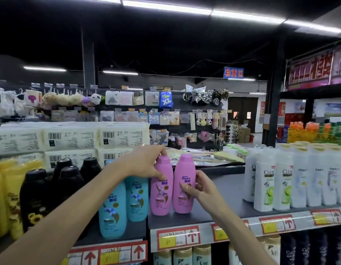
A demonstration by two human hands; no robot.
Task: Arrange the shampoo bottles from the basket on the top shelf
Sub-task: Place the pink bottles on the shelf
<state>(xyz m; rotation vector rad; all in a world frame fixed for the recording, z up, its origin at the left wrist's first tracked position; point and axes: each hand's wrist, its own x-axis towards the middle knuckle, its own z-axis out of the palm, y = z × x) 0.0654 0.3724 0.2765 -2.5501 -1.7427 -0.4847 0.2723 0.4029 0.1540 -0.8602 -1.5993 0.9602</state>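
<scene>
Two pink Rejoice shampoo bottles stand upright side by side on the grey top shelf point(219, 209). My left hand point(146, 163) grips the left pink bottle point(161, 196) near its cap, fingers over the top and thumb on its front. My right hand point(199, 186) holds the right pink bottle point(183, 199) at mid-height, thumb on the label. The basket is out of view.
Two blue Rejoice bottles point(112, 211) stand just left of the pink ones, then black bottles point(35, 196) and yellow ones at far left. White Clear and Pantene bottles point(265, 186) fill the shelf's right end. Tissue packs point(70, 138) are stacked behind. Bare shelf lies between the pink and white bottles.
</scene>
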